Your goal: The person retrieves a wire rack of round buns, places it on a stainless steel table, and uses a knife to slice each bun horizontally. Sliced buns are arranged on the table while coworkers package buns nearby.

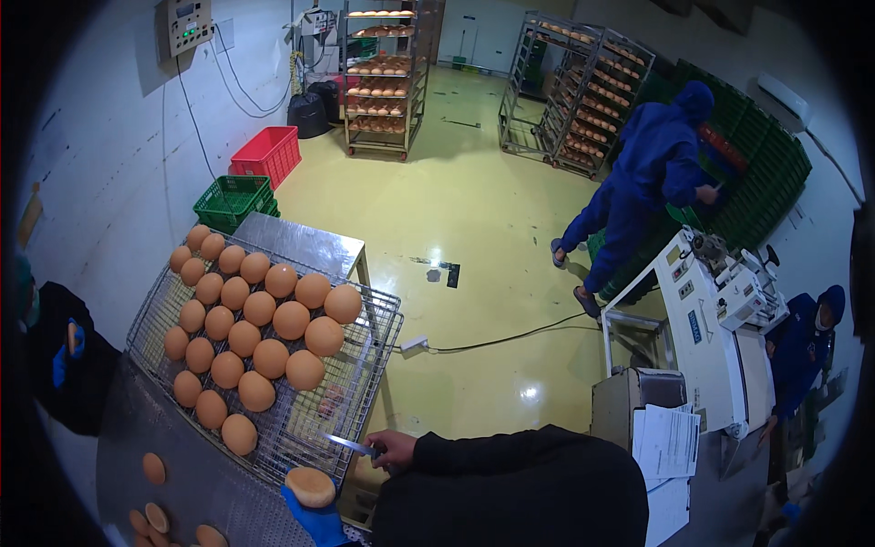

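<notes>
1. A head-worn camera looks down on a bakery floor. A steel desk runs along the lower left, with a wire cooling rack resting across its far end.
2. What could go wrong: the knife blade points toward the gloved hand that holds the bun, and the two are near each other. My judgement is that a slip or a hurried stroke could nick the glove or fingers.
3. A second risk: the held bun sits at the desk's near edge, just past the rack's near corner. A loose grip could let it drop to the floor.
4. Left hand (in a blue glove): curled closed under a round golden bun, cupping it from below.
5. Right hand (bare, dark sleeve): fist closed round the handle of a small knife, blade pointing left over the rack's near corner.
6. Rows of whole buns fill the rack's left and middle parts. A few flatter bun pieces lie on the desk near its lower left corner.
7. Other people in blue work clothes stand well apart, at the right.
</notes>
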A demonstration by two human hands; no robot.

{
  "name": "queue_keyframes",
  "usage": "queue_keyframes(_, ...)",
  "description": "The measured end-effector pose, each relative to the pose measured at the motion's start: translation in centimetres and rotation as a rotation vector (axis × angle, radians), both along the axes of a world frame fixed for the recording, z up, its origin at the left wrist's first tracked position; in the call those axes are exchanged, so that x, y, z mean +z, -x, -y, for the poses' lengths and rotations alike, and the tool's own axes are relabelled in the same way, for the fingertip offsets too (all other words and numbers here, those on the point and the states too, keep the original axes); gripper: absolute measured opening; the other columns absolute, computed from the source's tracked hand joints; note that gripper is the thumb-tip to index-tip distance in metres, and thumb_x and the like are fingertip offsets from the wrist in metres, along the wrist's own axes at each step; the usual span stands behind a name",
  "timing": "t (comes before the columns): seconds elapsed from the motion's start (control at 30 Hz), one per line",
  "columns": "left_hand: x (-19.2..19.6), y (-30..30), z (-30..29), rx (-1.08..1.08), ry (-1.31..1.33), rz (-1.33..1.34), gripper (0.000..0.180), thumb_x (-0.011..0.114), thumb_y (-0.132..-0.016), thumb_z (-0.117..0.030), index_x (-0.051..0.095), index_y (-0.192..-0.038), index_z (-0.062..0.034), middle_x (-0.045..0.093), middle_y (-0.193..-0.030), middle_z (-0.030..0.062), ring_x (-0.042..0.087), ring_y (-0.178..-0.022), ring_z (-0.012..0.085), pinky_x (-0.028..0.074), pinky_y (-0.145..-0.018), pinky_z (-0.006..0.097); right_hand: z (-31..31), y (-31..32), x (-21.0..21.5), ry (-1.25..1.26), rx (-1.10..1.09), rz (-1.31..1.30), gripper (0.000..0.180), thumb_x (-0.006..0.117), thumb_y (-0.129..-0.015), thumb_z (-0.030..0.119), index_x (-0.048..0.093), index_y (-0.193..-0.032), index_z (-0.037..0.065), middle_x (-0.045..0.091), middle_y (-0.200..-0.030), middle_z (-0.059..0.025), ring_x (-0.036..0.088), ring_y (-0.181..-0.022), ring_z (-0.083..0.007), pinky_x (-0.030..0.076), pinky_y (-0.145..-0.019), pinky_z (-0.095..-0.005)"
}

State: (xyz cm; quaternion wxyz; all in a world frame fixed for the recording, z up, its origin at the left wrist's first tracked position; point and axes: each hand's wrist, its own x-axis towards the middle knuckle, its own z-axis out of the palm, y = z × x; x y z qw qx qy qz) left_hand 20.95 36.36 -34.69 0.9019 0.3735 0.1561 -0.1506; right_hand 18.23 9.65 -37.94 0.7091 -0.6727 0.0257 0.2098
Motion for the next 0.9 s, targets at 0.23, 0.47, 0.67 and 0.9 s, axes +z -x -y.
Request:
queue_keyframes(0.23, 1.1, 0.7, 1.7, -0.001, 0.082, -0.067, 0.062, 0.048, -0.094, -0.059, 0.047, -0.135, -0.012, 0.053, -0.131, 0.0122, 0.053, -0.116, 0.0305, 0.045, -0.097, 0.051, -1.5, -0.9, 1.0, -0.04, 0.027, -0.005, 0.031, 0.064, -0.083, -0.004, 0.052, -0.11, 0.003, 0.066, -0.081, -0.0087, 0.062, -0.065, -0.0154, 0.051, -0.058, -0.0304)
queue_keyframes(0.47, 3.1, 0.1, 3.4, -0.014, 0.156, -0.079, 0.057, 0.051, -0.094, -0.059, 0.051, -0.129, -0.0141, 0.055, -0.126, 0.0093, 0.054, -0.112, 0.0271, 0.048, -0.095, 0.048, -1.2, -0.1, 1.9, -0.044, 0.054, 0.023, 0.031, 0.073, -0.082, 0.003, 0.052, -0.106, 0.004, 0.062, -0.075, -0.0049, 0.06, -0.063, -0.0124, 0.048, -0.056, -0.0289)
queue_keyframes(0.67, 3.3, 0.0, 4.0, -0.028, 0.174, -0.041, 0.056, 0.052, -0.094, -0.058, 0.051, -0.129, -0.0143, 0.055, -0.128, 0.0092, 0.054, -0.114, 0.0273, 0.047, -0.097, 0.047, -0.6, 0.5, 1.4, -0.104, -0.006, 0.017, 0.034, 0.075, -0.08, 0.004, 0.056, -0.108, 0.004, 0.062, -0.077, -0.0036, 0.058, -0.064, -0.0109, 0.048, -0.056, -0.0287)
queue_keyframes(0.9, 4.1, 0.2, 4.5, -0.008, 0.149, -0.056, 0.057, 0.051, -0.094, -0.058, 0.051, -0.13, -0.0138, 0.055, -0.129, 0.0093, 0.054, -0.114, 0.0273, 0.047, -0.097, 0.048, -0.4, 0.6, 1.8, -0.106, -0.032, -0.048, 0.037, 0.076, -0.08, 0.003, 0.057, -0.112, 0.003, 0.062, -0.079, -0.005, 0.058, -0.065, -0.0112, 0.049, -0.058, -0.0289)
